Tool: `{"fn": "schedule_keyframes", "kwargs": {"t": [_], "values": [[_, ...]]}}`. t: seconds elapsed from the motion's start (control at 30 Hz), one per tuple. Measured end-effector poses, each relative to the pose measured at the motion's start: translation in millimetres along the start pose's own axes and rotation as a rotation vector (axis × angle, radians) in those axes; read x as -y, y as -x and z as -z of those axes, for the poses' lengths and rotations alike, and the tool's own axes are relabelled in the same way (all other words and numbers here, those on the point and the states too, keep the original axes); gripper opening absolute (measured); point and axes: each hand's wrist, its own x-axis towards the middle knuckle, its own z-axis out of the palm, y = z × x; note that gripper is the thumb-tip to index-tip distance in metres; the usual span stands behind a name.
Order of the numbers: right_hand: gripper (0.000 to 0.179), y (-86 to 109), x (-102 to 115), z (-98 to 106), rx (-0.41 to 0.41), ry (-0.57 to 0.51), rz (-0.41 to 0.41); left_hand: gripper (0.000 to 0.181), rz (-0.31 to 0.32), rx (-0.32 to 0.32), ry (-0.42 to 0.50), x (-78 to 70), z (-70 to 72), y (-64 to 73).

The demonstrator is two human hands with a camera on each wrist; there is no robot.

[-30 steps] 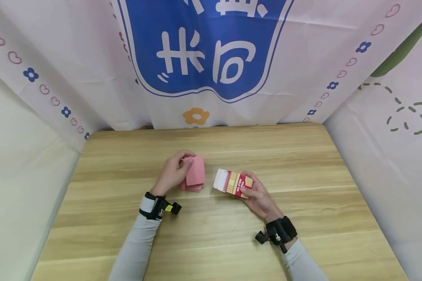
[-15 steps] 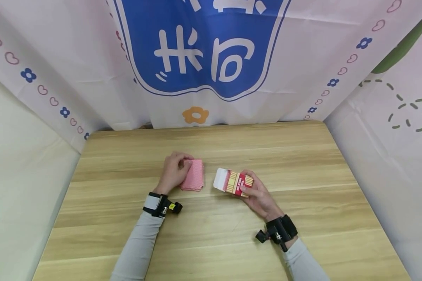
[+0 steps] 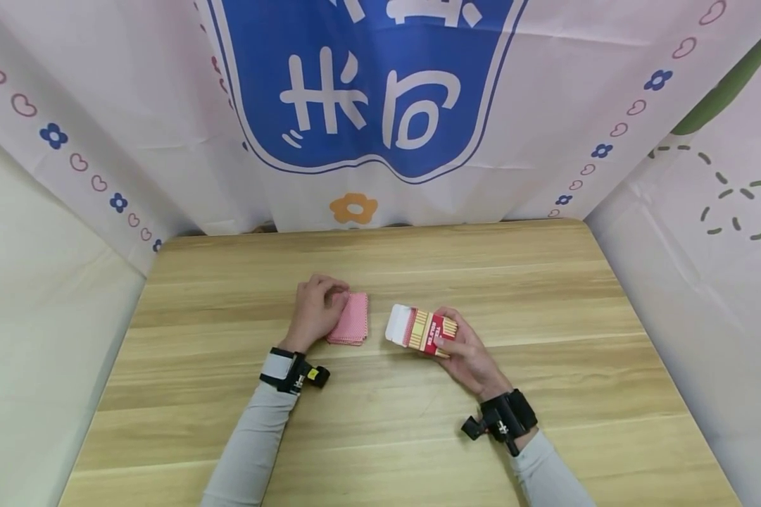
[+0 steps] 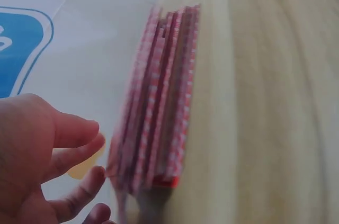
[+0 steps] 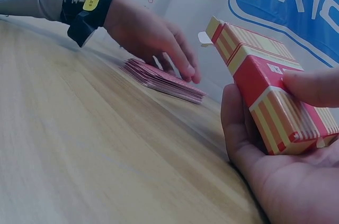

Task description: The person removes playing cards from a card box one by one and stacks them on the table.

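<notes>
A stack of red-patterned playing cards [image 3: 354,321] lies on the table, its edges slightly uneven. Over its left side is my left hand [image 3: 312,312], fingers loosely bent. In the left wrist view the thumb and fingers are spread apart beside the card stack [image 4: 159,102], with a fingertip at or near its edge. My right hand [image 3: 474,365] holds a red and yellow striped card box [image 3: 426,331], thumb on its face. The box's white flap stands open toward the stack, and red-patterned cards show at its mouth. The right wrist view shows the tilted card box [image 5: 275,89] close up.
The wooden table [image 3: 367,451] carries both items near its middle. A white printed cloth [image 3: 184,141] with a blue emblem hangs behind the table. Each wrist wears a black camera strap [image 3: 508,419].
One second ago my left hand held a card or cards above the stack. These came down onto it, the stack became neater, and the fingers loosened. The right hand with the card box stayed still.
</notes>
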Motion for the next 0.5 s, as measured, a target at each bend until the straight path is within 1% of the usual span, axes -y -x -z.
{"fn": "schedule_keyframes", "kwargs": {"t": [0.07, 0.13, 0.2, 0.3, 0.37, 0.4, 0.43, 0.5], "values": [[0.052, -0.1, -0.3, 0.5, -0.004, 0.000, -0.001, 0.021, -0.030, -0.025, 0.025, -3.5, 0.5, -0.1], [0.052, -0.1, -0.6, 1.0, -0.009, 0.001, -0.002, 0.019, -0.079, -0.052, 0.070, -10.4, -0.2, 0.4], [0.052, -0.2, -0.8, 1.4, -0.010, 0.003, -0.003, 0.017, -0.143, -0.083, 0.131, -20.1, -2.3, 2.7], [0.052, 0.0, -0.8, 1.5, -0.004, 0.003, -0.004, 0.012, -0.257, -0.113, 0.241, -37.9, -7.9, 9.4], [0.051, 0.0, -0.7, 1.3, 0.002, 0.003, -0.006, 0.010, -0.330, -0.120, 0.282, -48.9, -12.8, 15.4], [0.051, 0.0, -0.4, 1.0, 0.006, 0.004, -0.007, 0.010, -0.361, -0.112, 0.298, -54.1, -15.2, 18.6], [0.051, 0.1, -0.2, 0.7, 0.008, 0.003, -0.007, 0.010, -0.392, -0.101, 0.303, -59.2, -17.6, 21.4], [0.050, 0.1, 0.1, 0.3, 0.010, -0.001, -0.007, 0.010, -0.434, -0.063, 0.274, -68.0, -21.6, 26.8]]}}
